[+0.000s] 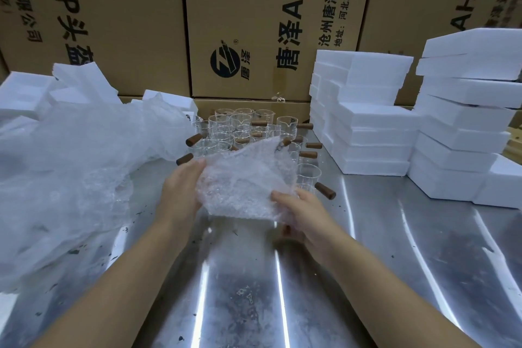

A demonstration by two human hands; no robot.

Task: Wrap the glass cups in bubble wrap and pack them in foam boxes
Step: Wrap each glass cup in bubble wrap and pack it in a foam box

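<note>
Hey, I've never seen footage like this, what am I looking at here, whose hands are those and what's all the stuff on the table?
This is one picture from a camera worn on a person's head, looking down at their own bare hands. The left hand and right hand hold a bubble wrap sheet over a steel table. A brown handle shows under the right hand, so a cup seems to be inside. Behind stand glass cups; at the right, stacked foam boxes; at the left, loose plastic wrap.

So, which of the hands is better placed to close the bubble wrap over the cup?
The left hand, probably. It grips the free left edge of the bubble wrap sheet and can fold it across. The right hand is busy supporting the sheet from below, where a brown handle shows.
</note>
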